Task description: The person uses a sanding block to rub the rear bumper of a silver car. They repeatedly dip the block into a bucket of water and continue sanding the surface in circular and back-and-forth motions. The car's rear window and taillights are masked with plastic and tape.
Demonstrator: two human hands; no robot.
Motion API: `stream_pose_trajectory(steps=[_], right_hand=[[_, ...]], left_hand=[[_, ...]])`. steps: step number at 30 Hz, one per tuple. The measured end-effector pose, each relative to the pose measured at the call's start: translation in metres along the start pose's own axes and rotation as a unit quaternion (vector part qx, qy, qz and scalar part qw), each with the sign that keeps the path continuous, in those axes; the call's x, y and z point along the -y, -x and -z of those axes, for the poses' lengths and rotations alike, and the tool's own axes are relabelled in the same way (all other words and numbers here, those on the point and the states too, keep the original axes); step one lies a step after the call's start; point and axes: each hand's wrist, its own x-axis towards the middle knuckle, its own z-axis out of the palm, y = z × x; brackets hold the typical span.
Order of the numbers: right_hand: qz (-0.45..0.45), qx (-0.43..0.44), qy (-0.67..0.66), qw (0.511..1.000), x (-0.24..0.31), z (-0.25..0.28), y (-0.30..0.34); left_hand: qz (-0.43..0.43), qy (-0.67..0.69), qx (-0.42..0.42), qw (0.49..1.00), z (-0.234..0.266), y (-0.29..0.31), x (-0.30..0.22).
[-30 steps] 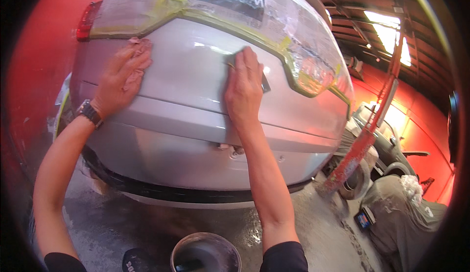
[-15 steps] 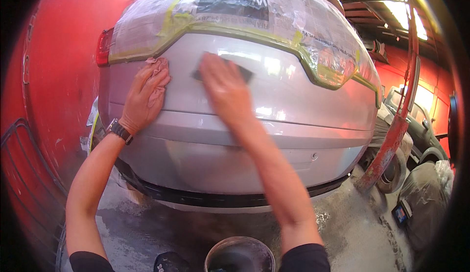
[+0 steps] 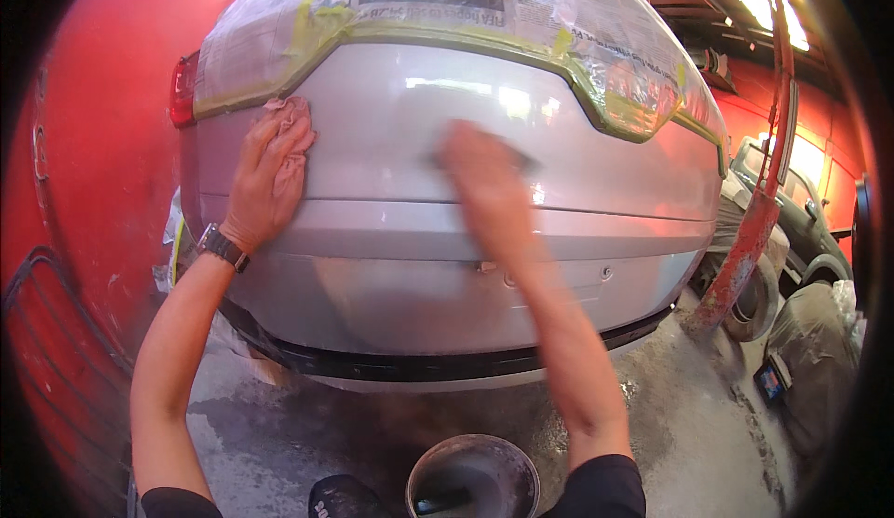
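A silver car rear panel (image 3: 372, 117) fills the middle, bordered above by greenish-yellow masking tape (image 3: 438, 35) and newspaper under clear film (image 3: 559, 15). Against its left side rests my left hand (image 3: 253, 178), fingers closed over a crumpled pink cloth (image 3: 298, 127). My right hand (image 3: 484, 178), smeared by motion, presses on the panel's middle. From under its fingers sticks out a dark, thin sheet (image 3: 521, 156) that looks like sandpaper; most of it is hidden.
Below the bumper, a round bucket (image 3: 473, 440) stands on the wet floor by a black shoe (image 3: 345, 499). A red wall (image 3: 102, 145) and a dark metal rack (image 3: 42, 304) flank the left. A rusty red post (image 3: 745, 257) and another vehicle (image 3: 805, 220) are at the right.
My right hand has moved right and slightly down across the panel with the dark sheet. My left hand stays in about the same place on the panel. The view has shifted slightly.
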Motion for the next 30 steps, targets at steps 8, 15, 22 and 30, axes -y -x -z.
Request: stream_pose_trajectory(steps=[8, 15, 22, 30], right_hand=[[-0.090, -0.009, 0.025, 0.996, 0.033, -0.011, 0.018], [-0.106, 0.007, 0.160, 0.982, -0.047, 0.074, 0.095], [-0.170, -0.045, 0.087, 0.981, 0.019, 0.035, 0.069], [-0.242, -0.052, 0.122, 0.961, -0.057, 0.102, 0.146]], left_hand=[[-0.017, -0.008, 0.006, 1.000, -0.022, -0.008, 0.000], [0.004, 0.017, 0.018, 1.000, -0.006, -0.007, -0.002], [-0.039, -0.046, 0.022, 0.998, -0.016, -0.011, -0.006], [-0.027, -0.070, 0.081, 0.994, -0.009, -0.014, -0.015]])
